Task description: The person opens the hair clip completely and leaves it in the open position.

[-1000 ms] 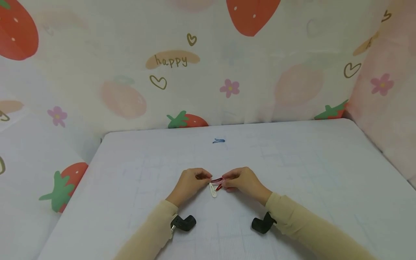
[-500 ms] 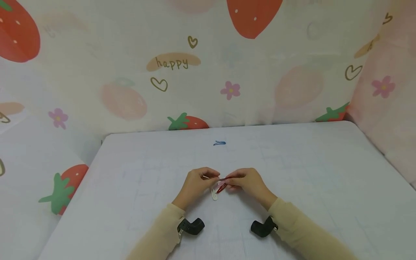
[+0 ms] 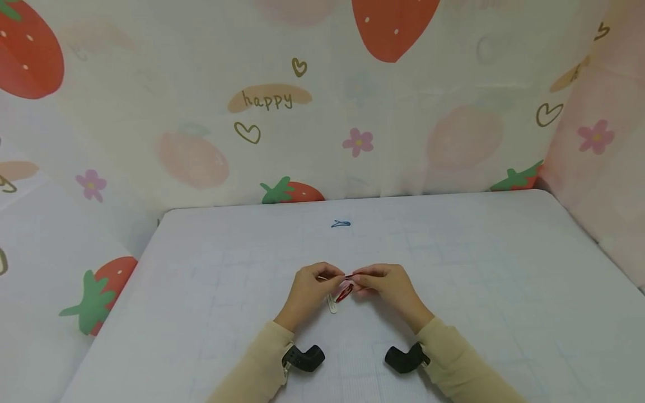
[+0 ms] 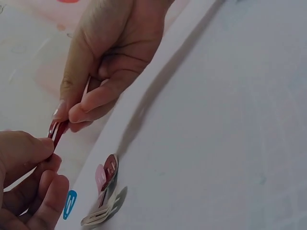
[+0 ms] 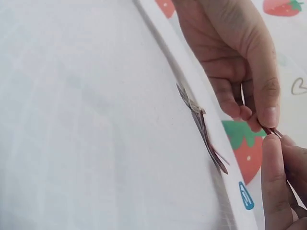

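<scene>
The left hand (image 3: 312, 288) and right hand (image 3: 387, 284) pinch a dark red snap hair clip (image 4: 56, 132) above the worktop (image 3: 463, 252); below cluster a white clip (image 3: 332, 304), pink clip (image 4: 100, 177) and red clip (image 4: 111, 164); farther back, a blue clip (image 3: 341, 224).

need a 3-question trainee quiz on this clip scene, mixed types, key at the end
1. Multiple choice. Which clip lies apart from the others?
A) green clip
B) blue clip
C) black clip

2. True or false. The fingers of the left hand and the right hand both pinch a red clip.

3. Short answer. Besides that held clip and the one lying apart, what clip colours show near the hands?

Key:
1. B
2. True
3. White clip, pink clip and a second red clip
</scene>
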### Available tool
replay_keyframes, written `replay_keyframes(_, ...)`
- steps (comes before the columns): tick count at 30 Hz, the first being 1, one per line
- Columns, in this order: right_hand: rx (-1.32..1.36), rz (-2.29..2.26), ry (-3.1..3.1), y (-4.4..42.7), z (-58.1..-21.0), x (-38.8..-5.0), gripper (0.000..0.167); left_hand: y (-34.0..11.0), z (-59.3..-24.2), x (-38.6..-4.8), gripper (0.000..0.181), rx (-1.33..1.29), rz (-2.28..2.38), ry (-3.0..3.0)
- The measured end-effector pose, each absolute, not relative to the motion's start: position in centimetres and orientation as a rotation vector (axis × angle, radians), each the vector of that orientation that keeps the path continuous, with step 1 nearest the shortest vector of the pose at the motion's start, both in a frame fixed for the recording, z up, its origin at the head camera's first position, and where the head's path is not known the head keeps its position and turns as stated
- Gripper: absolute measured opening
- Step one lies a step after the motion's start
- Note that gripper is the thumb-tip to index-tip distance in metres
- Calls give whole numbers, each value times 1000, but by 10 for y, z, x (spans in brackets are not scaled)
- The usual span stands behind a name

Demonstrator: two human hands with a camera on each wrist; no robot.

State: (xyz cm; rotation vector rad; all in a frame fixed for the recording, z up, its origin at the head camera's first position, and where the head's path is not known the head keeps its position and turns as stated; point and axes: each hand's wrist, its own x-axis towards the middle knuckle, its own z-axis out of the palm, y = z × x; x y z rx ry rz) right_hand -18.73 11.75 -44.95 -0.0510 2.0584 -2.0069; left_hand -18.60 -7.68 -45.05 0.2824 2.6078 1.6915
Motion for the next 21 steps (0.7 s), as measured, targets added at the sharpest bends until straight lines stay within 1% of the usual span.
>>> replay_keyframes(13,-14,-2059,2093,117,-447,-182,28,-72,-453,-182,9,246,1760,2567)
replay_keyframes(21,-19,-2061,2114,116,-447,-183,26,-71,-456,-182,6,254,1796,2575)
